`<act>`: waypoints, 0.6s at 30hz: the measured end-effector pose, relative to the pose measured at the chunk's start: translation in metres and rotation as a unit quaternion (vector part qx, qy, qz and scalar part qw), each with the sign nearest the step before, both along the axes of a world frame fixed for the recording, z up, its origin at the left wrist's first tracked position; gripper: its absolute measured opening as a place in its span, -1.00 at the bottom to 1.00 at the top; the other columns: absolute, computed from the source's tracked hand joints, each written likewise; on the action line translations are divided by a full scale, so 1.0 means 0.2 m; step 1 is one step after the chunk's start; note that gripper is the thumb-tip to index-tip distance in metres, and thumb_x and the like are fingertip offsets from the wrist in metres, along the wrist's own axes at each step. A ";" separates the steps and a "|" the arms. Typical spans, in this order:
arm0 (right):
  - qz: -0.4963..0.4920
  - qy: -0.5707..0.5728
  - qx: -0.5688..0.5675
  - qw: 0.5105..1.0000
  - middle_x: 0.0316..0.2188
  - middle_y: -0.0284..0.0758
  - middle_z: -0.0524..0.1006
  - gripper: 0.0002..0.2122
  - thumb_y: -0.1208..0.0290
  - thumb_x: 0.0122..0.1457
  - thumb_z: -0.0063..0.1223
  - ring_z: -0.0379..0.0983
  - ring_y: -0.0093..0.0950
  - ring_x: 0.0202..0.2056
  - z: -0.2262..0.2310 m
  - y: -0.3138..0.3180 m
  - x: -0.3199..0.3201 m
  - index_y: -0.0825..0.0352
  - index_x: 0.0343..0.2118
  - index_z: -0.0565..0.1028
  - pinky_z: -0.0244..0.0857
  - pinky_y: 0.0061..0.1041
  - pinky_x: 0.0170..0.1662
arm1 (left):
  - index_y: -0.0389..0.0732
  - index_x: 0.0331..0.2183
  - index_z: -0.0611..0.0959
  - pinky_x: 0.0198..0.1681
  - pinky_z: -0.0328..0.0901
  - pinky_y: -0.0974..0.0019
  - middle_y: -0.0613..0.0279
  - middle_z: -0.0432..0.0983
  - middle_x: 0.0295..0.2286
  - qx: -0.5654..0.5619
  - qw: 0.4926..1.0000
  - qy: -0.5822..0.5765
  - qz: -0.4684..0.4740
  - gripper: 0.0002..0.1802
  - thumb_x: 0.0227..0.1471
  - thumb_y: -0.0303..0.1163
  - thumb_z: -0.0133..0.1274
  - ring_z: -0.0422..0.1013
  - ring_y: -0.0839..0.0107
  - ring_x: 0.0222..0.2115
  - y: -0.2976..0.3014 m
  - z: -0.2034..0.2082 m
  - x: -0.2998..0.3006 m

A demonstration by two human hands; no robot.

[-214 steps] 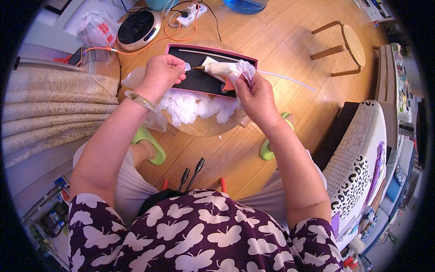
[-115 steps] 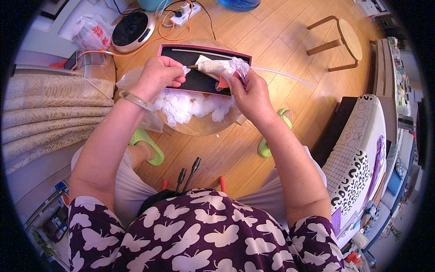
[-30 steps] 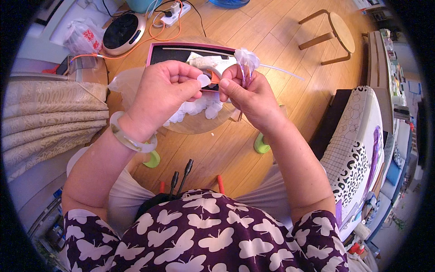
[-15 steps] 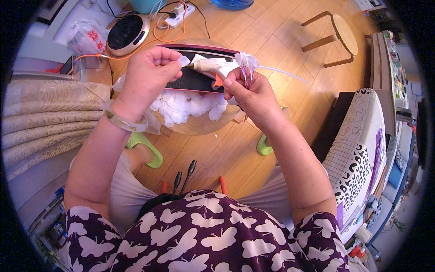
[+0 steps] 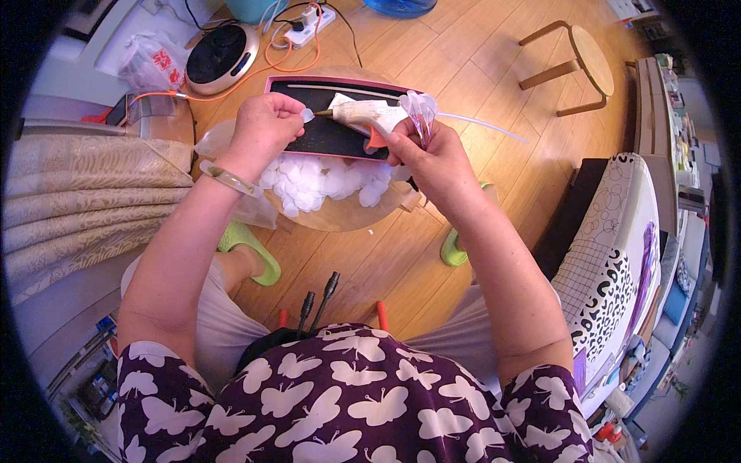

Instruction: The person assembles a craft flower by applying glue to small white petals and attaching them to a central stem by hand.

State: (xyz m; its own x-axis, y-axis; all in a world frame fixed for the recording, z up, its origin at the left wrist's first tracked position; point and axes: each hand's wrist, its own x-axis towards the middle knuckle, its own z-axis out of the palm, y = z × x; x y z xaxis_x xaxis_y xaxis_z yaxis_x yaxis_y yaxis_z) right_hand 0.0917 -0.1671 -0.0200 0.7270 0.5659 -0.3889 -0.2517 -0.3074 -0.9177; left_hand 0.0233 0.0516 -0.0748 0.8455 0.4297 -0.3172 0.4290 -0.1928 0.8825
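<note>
My left hand (image 5: 270, 127), a bangle on its wrist, pinches a small white petal (image 5: 308, 115) at the nozzle of a white glue gun (image 5: 363, 113) with an orange trigger. My right hand (image 5: 429, 154) is closed round the gun's handle, which it mostly hides. The same hand holds a small flower of translucent white petals (image 5: 420, 109) with purple streaks upright. Out behind the gun runs a clear glue stick (image 5: 485, 126). Below the gun lies a black tray with a pink rim (image 5: 287, 79). Nearer me is a heap of loose white petals (image 5: 312, 182).
The tray and petals rest on a round wooden table (image 5: 356, 221). At the back left are a round black-topped appliance (image 5: 221, 54), a plastic bag (image 5: 153, 62) and a power strip (image 5: 312, 28) with an orange cord. A wooden stool (image 5: 594, 62) stands far right, a patterned covered surface (image 5: 610, 270) nearer.
My left hand has drawn slightly down and its fingers have closed in, with the petal now nearer the nozzle tip. More of the tray's back edge shows. My right hand is nearly still.
</note>
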 end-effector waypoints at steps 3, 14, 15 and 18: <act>0.002 -0.002 0.022 1.000 -0.64 -0.40 0.43 -0.90 0.50 0.02 -0.01 0.33 -0.63 -0.58 -0.02 -0.01 0.00 0.37 -0.56 0.39 0.23 -0.64 -0.48 | -0.36 -0.48 0.53 -0.55 0.30 0.53 0.22 0.47 -0.59 -0.014 1.000 -0.012 0.008 -0.89 -0.20 -0.58 0.02 0.40 0.56 -0.60 -0.01 0.01 0.00; 0.015 -0.021 0.010 1.000 -0.66 -0.45 0.39 -0.88 0.44 0.05 -0.03 0.25 -0.68 -0.61 0.00 -0.01 -0.01 0.34 -0.55 0.38 0.14 -0.67 -0.55 | -0.36 -0.43 0.51 -0.53 0.32 0.54 0.21 0.46 -0.54 -0.092 0.995 -0.034 0.014 -0.85 -0.17 -0.54 0.02 0.41 0.55 -0.58 -0.01 0.01 0.01; 0.007 -0.014 0.006 1.000 -0.66 -0.40 0.41 -0.89 0.49 0.02 0.00 0.30 -0.64 -0.60 0.01 0.00 -0.01 0.37 -0.57 0.39 0.20 -0.64 -0.51 | -0.36 -0.43 0.51 -0.53 0.32 0.54 0.21 0.46 -0.54 -0.092 0.995 -0.034 0.014 -0.85 -0.17 -0.54 0.02 0.41 0.55 -0.58 -0.01 0.02 0.01; 0.005 -0.013 0.028 1.000 -0.66 -0.40 0.41 -0.89 0.49 0.02 0.01 0.30 -0.64 -0.60 -0.04 -0.01 -0.01 0.37 -0.57 0.38 0.20 -0.64 -0.51 | -0.36 -0.43 0.51 -0.52 0.32 0.54 0.21 0.46 -0.54 -0.100 0.995 -0.015 0.015 -0.85 -0.17 -0.53 0.02 0.41 0.55 -0.58 -0.01 0.03 0.00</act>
